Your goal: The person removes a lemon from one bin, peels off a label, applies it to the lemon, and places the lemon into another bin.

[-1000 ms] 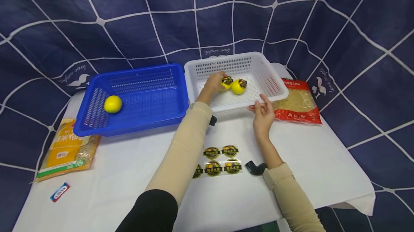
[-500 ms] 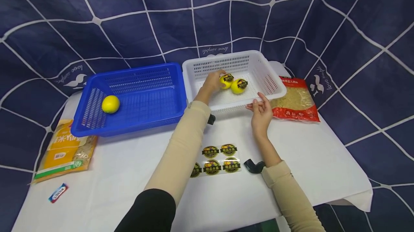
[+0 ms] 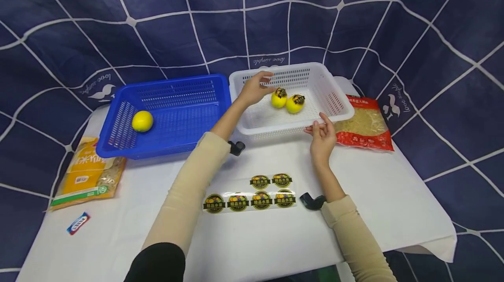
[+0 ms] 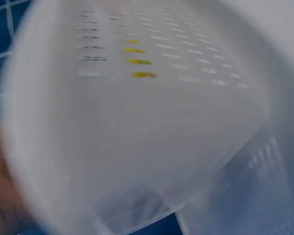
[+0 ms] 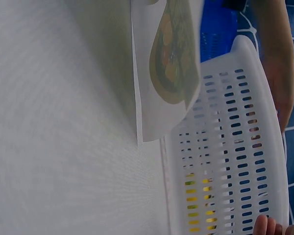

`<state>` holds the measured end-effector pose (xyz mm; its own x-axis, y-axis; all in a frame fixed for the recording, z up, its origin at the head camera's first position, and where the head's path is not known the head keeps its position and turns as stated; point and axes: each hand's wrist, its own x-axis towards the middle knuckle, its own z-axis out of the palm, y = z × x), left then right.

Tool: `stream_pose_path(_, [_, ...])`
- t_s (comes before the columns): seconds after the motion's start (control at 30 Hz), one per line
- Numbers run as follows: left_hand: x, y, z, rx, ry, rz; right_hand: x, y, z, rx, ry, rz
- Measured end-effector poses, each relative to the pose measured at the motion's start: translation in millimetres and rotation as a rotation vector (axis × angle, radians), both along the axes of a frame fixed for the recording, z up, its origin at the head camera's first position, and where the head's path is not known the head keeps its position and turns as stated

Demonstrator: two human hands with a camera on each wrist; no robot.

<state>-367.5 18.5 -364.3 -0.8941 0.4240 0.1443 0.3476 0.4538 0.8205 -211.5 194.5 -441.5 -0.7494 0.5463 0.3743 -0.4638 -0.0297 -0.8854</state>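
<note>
In the head view my left hand (image 3: 263,83) hovers with relaxed fingers over the left part of the white basket (image 3: 332,92), holding nothing. Just right of it, two yellow lemons (image 3: 278,98) (image 3: 294,104) with dark stickers lie on the basket floor. My right hand (image 3: 317,127) rests open at the basket's front rim. A plain lemon (image 3: 142,121) lies in the blue basket (image 3: 165,142). A sheet of round stickers (image 3: 252,192) lies on the table between my arms. The left wrist view is blurred, showing only the basket wall (image 4: 137,127). The right wrist view shows the basket (image 5: 225,147) and sticker sheet (image 5: 171,63).
A yellow packet (image 3: 88,172) lies at the table's left edge, with a small blue and red wrapper (image 3: 78,223) in front of it. A red packet (image 3: 364,122) lies right of the white basket. Dark blue cloth hangs behind the white table (image 3: 393,212).
My left hand has let go of the stickered lemon and drawn up and back to the left. The arm no longer covers the sticker sheet. The right hand has stayed put.
</note>
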Motion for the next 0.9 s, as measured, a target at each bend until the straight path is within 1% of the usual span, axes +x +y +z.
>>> stream_pose_path(0.07, [16.5, -19.0, 8.6, 0.042, 0.035, -0.009, -0.6, -2.3, -0.7, -0.002, -0.006, 0.0])
stream_pose_path(0.13, [36.2, -42.2, 13.2, 0.067, 0.059, -0.022, -0.9, -4.9, -1.1, -0.003, -0.009, 0.0])
stream_pose_path(0.2, [58.2, -70.1, 13.8, 0.063, 0.085, -0.034, -0.3, -7.9, -1.8, -0.005, -0.011, 0.004])
stream_pose_path(0.3, [92.9, -115.7, 9.2, 0.059, 0.114, -0.004, 1.6, -11.9, -3.5, -0.008, -0.018, 0.006])
stream_pose_path(0.33, [104.4, -130.9, 7.0, 0.06, 0.127, 0.016, 2.6, -12.8, -4.3, -0.01, -0.022, 0.006])
stream_pose_path(0.4, [125.9, -159.9, 1.7, 0.073, 0.163, 0.084, 3.1, -12.0, -6.6, -0.015, -0.036, 0.015])
stream_pose_path(0.47, [144.7, -185.9, -5.3, 0.111, 0.191, 0.18, 2.1, -6.8, -9.0, -0.019, -0.061, 0.034])
stream_pose_path(0.5, [153.3, -197.6, -9.5, 0.154, 0.196, 0.236, 1.4, -2.4, -9.6, -0.019, -0.082, 0.051])
stream_pose_path(0.57, [168.4, -217.9, -18.1, 0.264, 0.191, 0.388, -0.1, 9.5, -8.7, 0.02, -0.157, 0.083])
stream_pose_path(0.6, [175.1, -227.1, -23.1, 0.342, 0.172, 0.471, -0.4, 16.4, -6.9, 0.069, -0.209, 0.104])
stream_pose_path(0.67, [186.9, -242.7, -33.8, 0.506, 0.126, 0.635, 1.1, 30.0, -0.3, 0.231, -0.314, 0.147])
stream_pose_path(0.7, [191.7, -249.0, -39.2, 0.583, 0.102, 0.711, 2.5, 35.8, 4.4, 0.342, -0.366, 0.17])
stream_pose_path(0.73, [195.7, -254.4, -44.8, 0.631, 0.078, 0.783, 4.1, 40.7, 9.7, 0.462, -0.403, 0.191])
stream_pose_path(0.77, [198.8, -259.0, -50.0, 0.668, 0.051, 0.839, 5.2, 44.2, 15.5, 0.579, -0.426, 0.217])
stream_pose_path(0.8, [200.5, -262.5, -55.5, 0.695, 0.027, 0.877, 6.1, 46.0, 22.1, 0.684, -0.435, 0.246])
stream_pose_path(0.87, [201.1, -266.6, -65.3, 0.717, -0.005, 0.904, 5.6, 43.8, 37.6, 0.863, -0.421, 0.301])
stream_pose_path(0.9, [199.8, -266.9, -68.7, 0.734, -0.012, 0.901, 4.3, 39.7, 47.0, 0.929, -0.402, 0.337])
